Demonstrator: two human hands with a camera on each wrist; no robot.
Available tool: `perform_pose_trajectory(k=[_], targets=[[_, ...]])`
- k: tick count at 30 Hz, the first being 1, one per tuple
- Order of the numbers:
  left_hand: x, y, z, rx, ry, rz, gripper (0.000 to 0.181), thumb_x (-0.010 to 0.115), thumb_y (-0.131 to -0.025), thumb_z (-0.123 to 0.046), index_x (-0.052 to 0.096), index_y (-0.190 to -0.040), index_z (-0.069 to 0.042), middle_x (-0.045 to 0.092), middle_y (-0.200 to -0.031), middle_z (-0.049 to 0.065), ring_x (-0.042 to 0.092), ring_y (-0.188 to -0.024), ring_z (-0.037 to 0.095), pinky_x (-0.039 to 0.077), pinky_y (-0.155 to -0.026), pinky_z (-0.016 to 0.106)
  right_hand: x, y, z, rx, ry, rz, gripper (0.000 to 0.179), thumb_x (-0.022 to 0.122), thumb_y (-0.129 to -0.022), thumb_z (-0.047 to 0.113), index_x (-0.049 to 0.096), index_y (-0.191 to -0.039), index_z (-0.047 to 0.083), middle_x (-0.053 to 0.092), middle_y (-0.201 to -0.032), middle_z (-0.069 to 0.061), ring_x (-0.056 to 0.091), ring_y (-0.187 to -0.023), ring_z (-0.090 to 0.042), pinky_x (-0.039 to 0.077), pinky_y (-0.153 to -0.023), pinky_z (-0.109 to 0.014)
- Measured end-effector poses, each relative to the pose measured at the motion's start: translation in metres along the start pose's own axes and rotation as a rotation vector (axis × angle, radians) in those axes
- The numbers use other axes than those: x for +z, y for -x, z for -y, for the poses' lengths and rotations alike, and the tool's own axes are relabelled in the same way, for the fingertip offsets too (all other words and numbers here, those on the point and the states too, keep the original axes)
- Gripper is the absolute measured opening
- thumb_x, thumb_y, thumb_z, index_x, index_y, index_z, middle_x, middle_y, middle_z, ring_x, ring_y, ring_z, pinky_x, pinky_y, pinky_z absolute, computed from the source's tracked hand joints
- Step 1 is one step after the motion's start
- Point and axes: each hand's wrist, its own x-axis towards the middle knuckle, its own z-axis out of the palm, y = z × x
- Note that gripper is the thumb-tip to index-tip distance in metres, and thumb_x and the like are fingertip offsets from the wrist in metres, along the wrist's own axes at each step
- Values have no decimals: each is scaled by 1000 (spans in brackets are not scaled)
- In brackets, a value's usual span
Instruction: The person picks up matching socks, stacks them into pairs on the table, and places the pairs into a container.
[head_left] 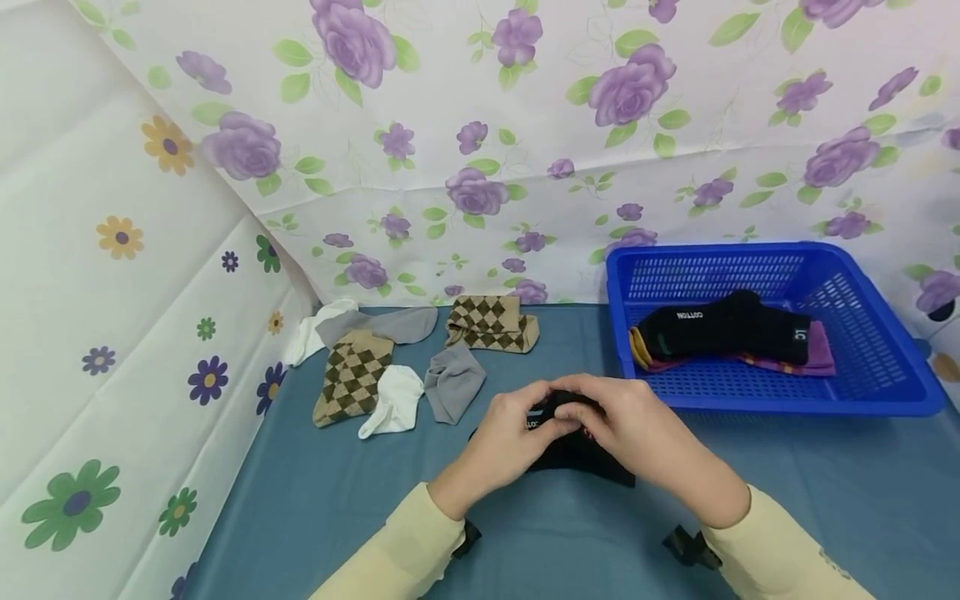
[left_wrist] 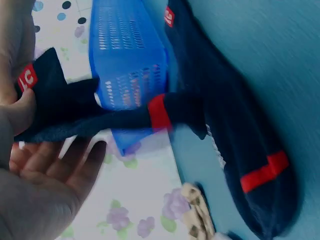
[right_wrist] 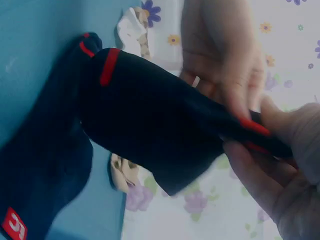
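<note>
Both hands hold one black sock [left_wrist: 125,120], with a red stripe and a red label, lifted over the table. In the head view my left hand [head_left: 498,442] pinches it from the left, its thumb beside the label in the left wrist view. My right hand [right_wrist: 295,175] grips the other part, thumb and fingers around a red-banded end in the right wrist view. Fingers of both hands meet at the sock and hide part of it. A second black sock [left_wrist: 235,120] with a red stripe and label lies flat on the table below.
A blue basket [head_left: 787,408] at the right holds a black sock [head_left: 727,325] over a purple one [head_left: 821,350]. Left of the hands lie brown checkered socks [head_left: 352,379], white socks [head_left: 393,396] and grey socks [head_left: 453,383]. Flowered sheets [head_left: 480,192] stand behind and at the left.
</note>
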Motion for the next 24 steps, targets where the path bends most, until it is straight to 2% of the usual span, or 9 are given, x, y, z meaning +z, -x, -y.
perform_pose_trajectory(k=[2, 6, 11, 15, 18, 21, 24], targets=[[-1, 0, 4, 3, 23, 25, 33, 63, -88, -39, 57, -119, -31, 66, -93, -10, 59, -63, 2, 49, -58, 21, -4, 0, -1, 9, 1, 51, 28, 64, -89, 23, 64, -117, 24, 69, -102, 10, 52, -60, 7, 45, -53, -15], [-5, -1, 13, -16, 6, 51, 34, 71, -84, -23, 62, -116, -28, 66, -95, -8, 61, -79, -1, 51, -67, 18, -13, 0, -2, -3, 26, 81, 26, 67, -87, 20, 67, -113, 23, 70, -100, 9, 49, -57, 8, 44, -52, -15], [-10, -3, 24, -15, -115, 86, 20, 65, -88, -21, 68, -108, -24, 65, -103, -7, 61, -88, 3, 51, -74, 19, -23, 0, -5, -1, 64, 50, 24, 69, -85, 18, 69, -109, 22, 72, -94, 5, 40, -44, 8, 39, -45, -16], [-15, -3, 40, -60, -167, 80, 16, 61, -92, -21, 68, -105, -25, 65, -105, -7, 61, -95, 6, 50, -79, 23, -32, 1, -9, 47, 81, 42, 24, 69, -85, 18, 69, -108, 25, 72, -93, 8, 37, -41, 4, 36, -41, -17], [-23, -2, 51, -116, -126, 45, 14, 61, -92, -23, 67, -104, -29, 66, -100, -9, 62, -78, 8, 51, -67, 26, -36, 3, -14, 88, 95, 44, 24, 69, -85, 18, 69, -108, 27, 71, -91, 9, 35, -39, 2, 35, -40, -17], [-32, 0, 58, -133, -87, 9, 12, 65, -89, -25, 68, -100, -29, 66, -93, -11, 57, -64, 10, 48, -57, 27, -38, 8, -17, 124, 115, 56, 23, 69, -85, 19, 69, -107, 27, 70, -86, 9, 30, -37, 1, 32, -39, -18], [-41, 2, 61, -142, -101, -5, 11, 69, -85, -30, 70, -96, -29, 66, -91, -12, 58, -68, 6, 49, -58, 25, -39, 12, -20, 160, 125, 72, 22, 69, -86, 20, 69, -106, 28, 66, -73, 12, 27, -35, 0, 31, -38, -18]])
